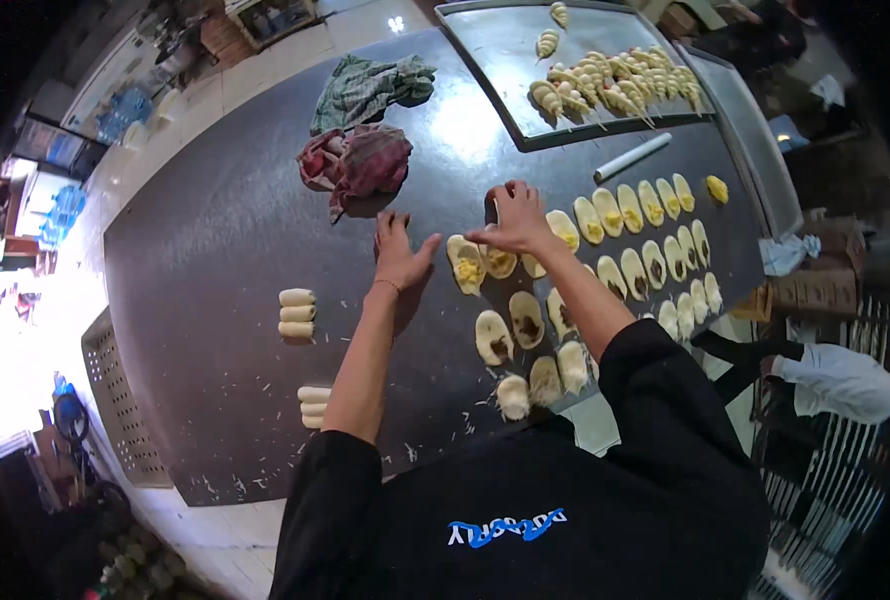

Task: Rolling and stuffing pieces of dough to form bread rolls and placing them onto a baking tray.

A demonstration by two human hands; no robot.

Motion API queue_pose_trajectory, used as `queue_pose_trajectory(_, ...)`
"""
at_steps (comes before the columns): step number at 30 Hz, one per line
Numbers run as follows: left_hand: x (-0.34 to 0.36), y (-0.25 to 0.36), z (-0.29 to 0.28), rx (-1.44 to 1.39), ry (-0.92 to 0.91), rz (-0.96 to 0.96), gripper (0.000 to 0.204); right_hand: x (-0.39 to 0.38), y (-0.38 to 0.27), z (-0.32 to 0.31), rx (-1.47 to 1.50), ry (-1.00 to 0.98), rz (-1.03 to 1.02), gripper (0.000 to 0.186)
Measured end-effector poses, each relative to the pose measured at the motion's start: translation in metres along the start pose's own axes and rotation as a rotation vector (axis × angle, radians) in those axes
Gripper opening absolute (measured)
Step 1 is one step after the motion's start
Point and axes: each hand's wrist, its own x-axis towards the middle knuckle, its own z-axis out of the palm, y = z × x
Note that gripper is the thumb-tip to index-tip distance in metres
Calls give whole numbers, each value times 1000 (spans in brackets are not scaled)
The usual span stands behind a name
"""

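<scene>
My left hand (403, 252) is just above the dark metal table, its fingers and thumb apart and nothing in it. To its right lies a flat oval of dough (466, 262) with yellow filling, the leftmost of a row. Over the same row reaches my right hand (518, 220), thumb stretched left and fingers spread, hiding part of the neighbouring ovals. Whether its fingertips touch anything cannot be seen. Nearer me runs a second row of ovals with brown filling (527, 322). A third row carries white shreds (514, 398).
A crumpled dark red cloth (365, 165) and a green checked cloth (365, 90) lie beyond my hands. Far right, a metal tray (480, 50) holds twisted pastries (615, 80); a pale rod (633, 157) lies before it. Small dough rolls (297, 313) sit at left. A yellow lump (717, 189) lies right.
</scene>
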Motion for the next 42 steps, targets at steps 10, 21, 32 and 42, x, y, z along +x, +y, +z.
queue_pose_trajectory(10,48,-5,17,304,-145,-151,117,50,2,2,79,13,-112,84)
queue_pose_trajectory(21,-5,1,34,39,272,19,38,46,-17,13,323,262,34,50)
queue_pose_trajectory(32,-104,27,51,148,310,359,21,-99,6,40,159,403,-589,15)
queue_pose_trajectory(42,-91,39,44,250,273,483,9,-91,3,37,172,297,-714,18)
